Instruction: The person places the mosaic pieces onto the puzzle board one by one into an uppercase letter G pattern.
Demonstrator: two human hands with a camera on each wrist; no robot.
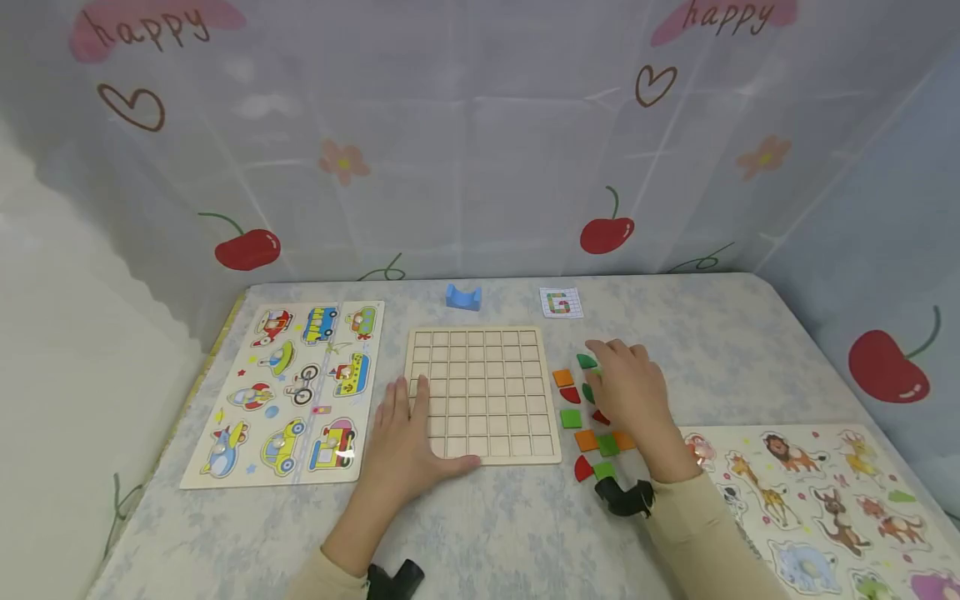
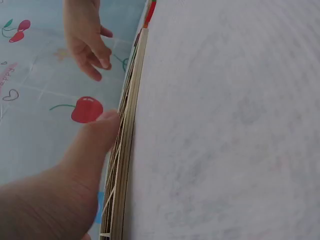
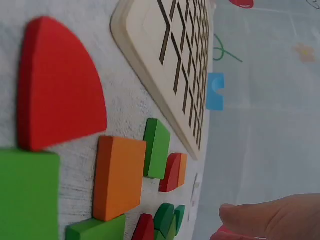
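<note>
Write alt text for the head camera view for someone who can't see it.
A person's left hand rests flat on an empty wooden grid board while the right hand hovers over small red, green and orange tiles beside it. Picture puzzles lie at both table edges.

The grid board [image 1: 483, 393] shows pale, unpainted wood, matt, its cut edge layered like plywood in the left wrist view. Right of the grid board, the small tiles [image 1: 586, 439] look like painted wood, smooth with a soft sheen, in red, orange and green. Left of the grid board, the vehicle puzzle [image 1: 292, 392] has a glossy printed face that catches glare. The counter [image 1: 525, 533] wears a matt, faintly mottled cloth. Behind the grid board, the cherry-print backdrop [image 1: 480, 150] looks like thin, slightly shiny sheeting.
</note>
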